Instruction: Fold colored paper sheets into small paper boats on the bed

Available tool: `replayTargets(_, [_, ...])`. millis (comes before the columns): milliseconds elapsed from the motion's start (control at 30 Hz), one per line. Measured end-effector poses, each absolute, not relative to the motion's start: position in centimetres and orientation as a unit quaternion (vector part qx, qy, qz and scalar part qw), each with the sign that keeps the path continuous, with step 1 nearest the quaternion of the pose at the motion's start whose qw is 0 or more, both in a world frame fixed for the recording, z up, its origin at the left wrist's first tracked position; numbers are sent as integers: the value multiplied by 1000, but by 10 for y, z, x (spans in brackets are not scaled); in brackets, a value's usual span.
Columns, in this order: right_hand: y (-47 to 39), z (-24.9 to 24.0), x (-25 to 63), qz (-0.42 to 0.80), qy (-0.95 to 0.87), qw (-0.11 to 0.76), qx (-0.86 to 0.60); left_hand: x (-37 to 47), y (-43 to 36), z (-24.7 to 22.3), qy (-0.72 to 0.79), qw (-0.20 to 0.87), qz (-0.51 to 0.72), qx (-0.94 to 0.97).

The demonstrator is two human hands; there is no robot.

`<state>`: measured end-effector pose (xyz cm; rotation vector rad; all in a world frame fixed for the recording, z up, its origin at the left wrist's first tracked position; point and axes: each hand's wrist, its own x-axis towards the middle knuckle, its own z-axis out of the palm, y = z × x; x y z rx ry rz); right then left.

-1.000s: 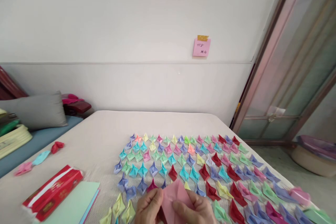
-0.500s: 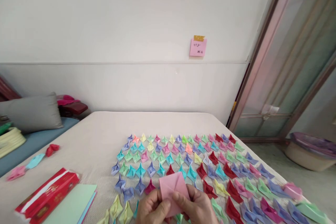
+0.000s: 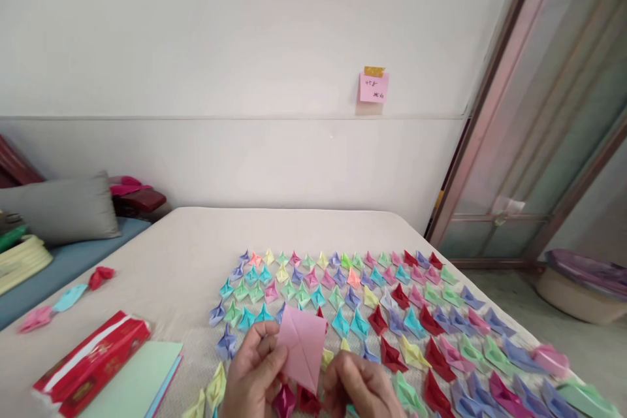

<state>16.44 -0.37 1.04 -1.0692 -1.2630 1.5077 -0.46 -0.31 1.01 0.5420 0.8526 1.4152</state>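
Observation:
A creased pink paper (image 3: 302, 347) is pinched between the thumb and fingers of my left hand (image 3: 257, 369), at the lower middle. Just to its right is my right hand (image 3: 361, 384), its fingers curled together beside the paper's lower right edge; whether anything is in them is hidden. Behind and around both hands, rows of small folded paper boats (image 3: 377, 321) in many colours cover the middle and right of the pale tabletop (image 3: 196, 241).
At the left lie a red packet (image 3: 93, 366), a stack of coloured paper sheets (image 3: 134, 379) and a few loose folded pieces (image 3: 70, 298). A pink note (image 3: 373, 87) is taped to the wall. A tub (image 3: 582, 290) stands on the floor at the right.
My right hand has let go of the pink paper and moved slightly right. The paper has turned and shifted left with my left hand, and it is now more upright.

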Motion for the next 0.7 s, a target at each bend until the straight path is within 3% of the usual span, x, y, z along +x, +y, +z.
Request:
replayTargets(233, [5,-5,176,600,-394,591,-367,-15,-2,2,298,748,533,260])
replayTargets(500, [-14,12,172,479,-602,559,-310,-5,2,-7,241,824,431,278])
replayTargets(700, [-15,25,178,519,-586,535,-319,3,-2,-6,302,805,424,286])
